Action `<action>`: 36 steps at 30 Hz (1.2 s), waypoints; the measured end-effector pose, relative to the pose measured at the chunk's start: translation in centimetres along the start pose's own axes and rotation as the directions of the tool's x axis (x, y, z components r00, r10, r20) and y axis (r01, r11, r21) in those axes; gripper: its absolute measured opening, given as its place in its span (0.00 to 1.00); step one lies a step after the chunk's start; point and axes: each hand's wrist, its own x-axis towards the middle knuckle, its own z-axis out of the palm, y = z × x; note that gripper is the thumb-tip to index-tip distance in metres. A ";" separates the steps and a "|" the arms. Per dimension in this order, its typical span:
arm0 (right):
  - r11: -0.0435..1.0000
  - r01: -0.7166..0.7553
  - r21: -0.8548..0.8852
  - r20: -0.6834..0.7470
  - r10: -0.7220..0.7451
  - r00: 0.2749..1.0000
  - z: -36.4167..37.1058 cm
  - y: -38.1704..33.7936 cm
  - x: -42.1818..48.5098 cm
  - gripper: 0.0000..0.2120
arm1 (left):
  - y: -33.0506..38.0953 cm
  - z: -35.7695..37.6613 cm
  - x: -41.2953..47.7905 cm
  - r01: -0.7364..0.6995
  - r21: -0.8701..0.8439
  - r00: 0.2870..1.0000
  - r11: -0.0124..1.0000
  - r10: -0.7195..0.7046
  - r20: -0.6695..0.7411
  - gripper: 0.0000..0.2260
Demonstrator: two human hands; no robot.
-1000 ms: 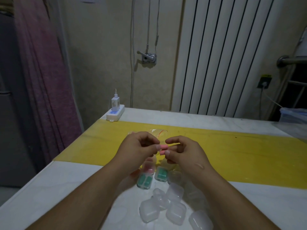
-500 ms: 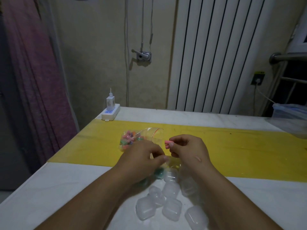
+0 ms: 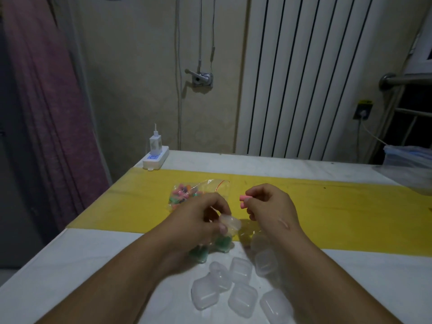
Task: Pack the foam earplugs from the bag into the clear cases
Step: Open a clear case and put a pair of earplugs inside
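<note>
Head cam, so there was only the one angle. The left hand was curled around a small clear case, thumb on top, holding it right over the near edge of the yellow strip that ran across the table. The right hand was just beside it over the same strip, closed down narrow, and pinched two pink earplugs in thumb and fingertips, the other fingers tucked in. The two hands weren't touching.

As for writing, the power strip beyond the far edge of the yellow strip, with a white charger plugged in, had some blue marks I couldn't read.

The bag lay on the yellow strip behind the left hand, with a pile of mixed-colour earplugs in it. Two cases with green earplugs inside sat at the strip's near edge, partly under the left hand. The empty cases were clustered on the white tabletop on the near side of the strip, between the forearms.
</note>
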 end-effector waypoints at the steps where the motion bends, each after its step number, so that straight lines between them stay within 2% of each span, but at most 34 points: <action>1: 1.000 -0.001 0.013 0.010 0.001 1.000 0.1 -0.2 -0.2 0.05 | 0.0 -0.3 0.0 0.012 -0.110 0.999 0.994 -0.015 -0.029 0.11; 4: 0.998 -0.018 0.063 0.076 0.013 0.997 0.3 -0.8 -0.7 0.09 | 0.0 -1.0 0.0 -0.006 -0.343 0.997 0.939 -0.019 -0.071 0.13; 7: 0.992 -0.051 0.115 0.133 0.035 0.990 0.7 -0.9 -1.1 0.13 | -0.2 -1.4 0.0 -0.026 -0.456 0.997 0.890 -0.013 -0.082 0.13; 12: 0.972 -0.117 0.205 0.182 0.079 0.980 0.6 -1.4 -1.4 0.11 | -0.6 -1.5 0.3 -0.053 -0.496 0.992 0.867 -0.010 -0.124 0.17; 14: 0.960 -0.152 0.237 0.234 0.095 0.968 0.6 -1.6 -1.6 0.09 | -0.7 -1.5 0.4 -0.053 -0.522 0.994 0.851 -0.006 -0.111 0.17; 17: 0.934 -0.215 0.284 0.292 0.129 0.948 0.7 -1.8 -1.8 0.10 | -0.6 -1.5 0.4 -0.059 -0.534 0.995 0.843 0.006 -0.100 0.18; 21: 0.930 -0.189 0.316 0.327 0.080 0.942 0.7 -1.5 -1.9 0.10 | -0.4 -1.6 0.3 -0.063 -0.496 0.993 0.866 0.004 -0.120 0.20; 23: 0.951 -0.134 0.277 0.314 0.041 0.948 0.7 -1.2 -1.9 0.07 | -0.4 -1.5 0.3 -0.057 -0.461 0.992 0.886 -0.001 -0.125 0.23; 26: 0.997 0.006 0.080 0.236 -0.025 0.971 0.9 -0.9 -1.9 0.02 | -0.4 -1.4 0.3 -0.037 -0.456 0.993 0.889 -0.019 -0.118 0.25; 28: 0.989 0.122 -0.087 0.183 -0.105 0.978 1.1 -0.9 -1.9 0.02 | -0.6 -1.4 0.4 -0.010 -0.460 0.993 0.888 -0.046 -0.110 0.21; 31: 0.900 0.319 -0.298 0.170 -0.279 0.945 1.3 -0.9 -2.0 0.05 | -0.6 -1.4 0.3 0.004 -0.379 0.988 0.925 -0.061 -0.141 0.13; 34: 0.884 0.343 -0.316 0.157 -0.308 0.938 1.4 -0.8 -2.0 0.05 | -0.5 -1.2 0.4 0.000 -0.319 0.979 0.948 -0.066 -0.195 0.07; 36: 0.945 0.246 -0.215 0.107 -0.228 0.968 1.3 -0.7 -1.9 0.07 | -0.2 -1.3 0.5 -0.025 -0.328 0.971 0.944 -0.056 -0.234 0.08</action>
